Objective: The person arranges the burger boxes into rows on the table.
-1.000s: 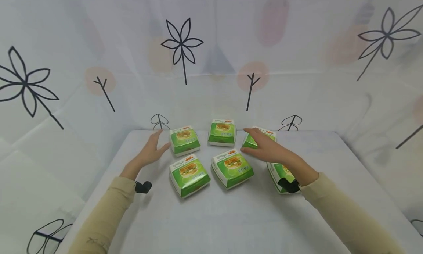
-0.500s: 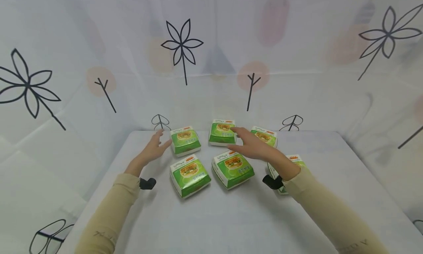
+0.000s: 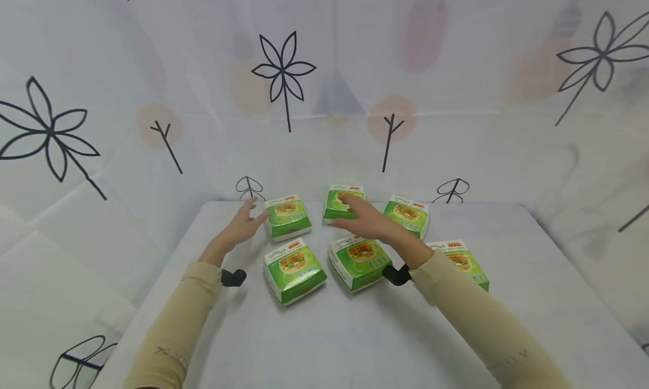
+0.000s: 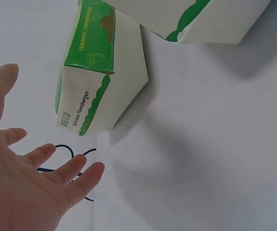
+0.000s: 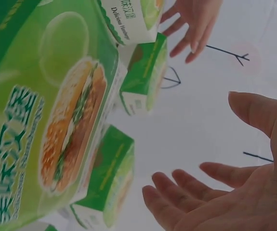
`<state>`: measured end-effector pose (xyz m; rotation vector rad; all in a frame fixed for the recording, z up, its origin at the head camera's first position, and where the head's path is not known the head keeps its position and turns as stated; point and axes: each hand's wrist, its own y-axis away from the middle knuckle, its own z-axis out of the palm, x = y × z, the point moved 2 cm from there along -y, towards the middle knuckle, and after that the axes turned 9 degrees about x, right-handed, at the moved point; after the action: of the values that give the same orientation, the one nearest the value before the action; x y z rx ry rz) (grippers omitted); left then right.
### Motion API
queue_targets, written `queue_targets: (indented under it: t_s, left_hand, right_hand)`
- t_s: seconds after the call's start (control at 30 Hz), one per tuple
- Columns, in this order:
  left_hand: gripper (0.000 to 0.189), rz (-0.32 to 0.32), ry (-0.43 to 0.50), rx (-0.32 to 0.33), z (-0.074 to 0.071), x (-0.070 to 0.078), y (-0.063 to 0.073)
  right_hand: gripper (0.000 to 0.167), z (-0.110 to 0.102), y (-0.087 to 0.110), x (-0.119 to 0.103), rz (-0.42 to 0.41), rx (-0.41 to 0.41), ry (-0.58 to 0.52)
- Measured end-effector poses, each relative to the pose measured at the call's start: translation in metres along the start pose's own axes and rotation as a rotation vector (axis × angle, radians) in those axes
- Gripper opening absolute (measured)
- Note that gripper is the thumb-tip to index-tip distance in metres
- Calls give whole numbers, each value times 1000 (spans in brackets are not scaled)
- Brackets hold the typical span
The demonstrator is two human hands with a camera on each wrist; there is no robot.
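Note:
Several green-and-white hamburger boxes stand closed on the white table. My left hand (image 3: 239, 229) is just left of the back-left hamburger box (image 3: 287, 217), fingers spread and holding nothing. In the left wrist view, a gap shows between that hand and the nearest box (image 4: 87, 62). My right hand (image 3: 369, 219) hovers over the space between the back-middle box (image 3: 337, 208) and the front-middle box (image 3: 361, 262), covering part of each. Its fingers are extended and hold nothing. The front-left box (image 3: 295, 272) lies nearer me.
A back-right box (image 3: 408, 215) and a right-hand box (image 3: 463, 262) stand beyond my right forearm, which partly hides the latter. A white patterned cloth (image 3: 324, 147) hangs behind the table's far edge. Dark wrist mounts (image 3: 233, 277) sit under both wrists.
My right hand has moved left, from over the back-right box to between the middle boxes, uncovering the boxes at right. The left hand has hardly moved. The boxes stay where they were.

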<state>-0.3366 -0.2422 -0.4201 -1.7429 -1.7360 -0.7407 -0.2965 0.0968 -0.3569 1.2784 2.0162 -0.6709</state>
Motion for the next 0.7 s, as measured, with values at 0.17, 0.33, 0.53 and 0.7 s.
queue_targets:
  t_s: [0.17, 0.33, 0.53, 0.7]
  left_hand:
    - [82, -19, 8, -1, 2, 3, -4]
    - [81, -36, 27, -18, 3, 5, -7]
    - [78, -65, 40, -17, 5, 8, -8]
    - [78, -100, 59, -16, 6, 5, -9]
  right_hand:
    - [77, 6, -10, -5, 43, -19, -57]
    - [75, 13, -24, -5, 104, -19, -66]
    - [72, 21, -39, -8, 163, 3, -45]
    - [69, 30, -49, -9, 177, -10, -75]
